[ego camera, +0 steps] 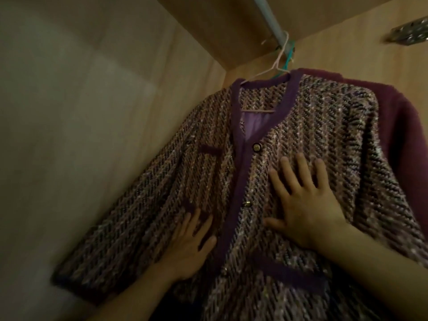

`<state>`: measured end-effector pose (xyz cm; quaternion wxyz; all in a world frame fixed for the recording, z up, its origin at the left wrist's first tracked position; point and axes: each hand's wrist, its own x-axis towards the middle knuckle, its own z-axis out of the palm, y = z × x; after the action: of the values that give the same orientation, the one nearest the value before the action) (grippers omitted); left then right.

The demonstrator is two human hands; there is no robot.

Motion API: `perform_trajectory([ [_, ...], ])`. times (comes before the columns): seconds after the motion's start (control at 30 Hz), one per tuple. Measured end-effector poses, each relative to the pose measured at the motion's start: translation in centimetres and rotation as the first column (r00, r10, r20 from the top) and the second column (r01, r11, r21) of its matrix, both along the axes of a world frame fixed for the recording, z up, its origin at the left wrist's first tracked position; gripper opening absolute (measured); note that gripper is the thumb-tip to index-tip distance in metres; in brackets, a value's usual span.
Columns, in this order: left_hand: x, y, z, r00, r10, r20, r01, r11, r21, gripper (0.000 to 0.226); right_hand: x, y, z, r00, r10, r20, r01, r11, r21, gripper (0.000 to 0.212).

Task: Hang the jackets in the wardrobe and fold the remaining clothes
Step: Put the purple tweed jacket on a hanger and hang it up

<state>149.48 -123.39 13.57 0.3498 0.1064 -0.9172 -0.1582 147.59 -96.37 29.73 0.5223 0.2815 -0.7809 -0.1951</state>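
Head view: inside the wardrobe (69, 112), a purple tweed jacket (301, 135) hangs on a pink hanger (276, 63) from the rail (269, 17). A teal hanger (289, 55) hooks on just behind it, and a plum garment (398, 126) hangs behind the jacket. The left hand (190, 249) lies flat on the jacket's left front panel, its grip wide with fingers straight. The right hand (305, 205) presses the right panel, fingers spread, holding nothing.
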Motion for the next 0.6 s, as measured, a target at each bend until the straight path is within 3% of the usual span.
perform_trajectory([
  [0.13, 2.8, 0.9, -2.7, 0.97, -0.01, 0.244, 0.007, 1.0, 0.014, 0.09, 1.3, 1.0, -5.1, 0.997, -0.027, 0.074, 0.018, 0.994, 0.112, 0.094],
  [0.23, 4.9, 1.7, -1.2, 0.953, -0.039, 0.3, 0.014, 0.996, 0.085, 0.098, 1.9, 2.1, -7.1, 0.995, -0.031, 0.099, 0.017, 0.991, 0.133, 0.081],
  [0.43, 10.3, 3.2, 2.6, 0.988, -0.072, 0.138, 0.04, 0.975, 0.218, 0.095, 4.0, 3.2, -6.6, 0.97, 0.114, 0.217, -0.128, 0.99, 0.054, 0.068],
  [0.6, 14.8, 6.7, 7.0, 0.994, -0.091, 0.055, 0.082, 0.986, 0.143, 0.095, 6.3, 4.9, -6.2, 0.922, 0.277, 0.272, -0.285, 0.958, -0.008, 0.068],
])
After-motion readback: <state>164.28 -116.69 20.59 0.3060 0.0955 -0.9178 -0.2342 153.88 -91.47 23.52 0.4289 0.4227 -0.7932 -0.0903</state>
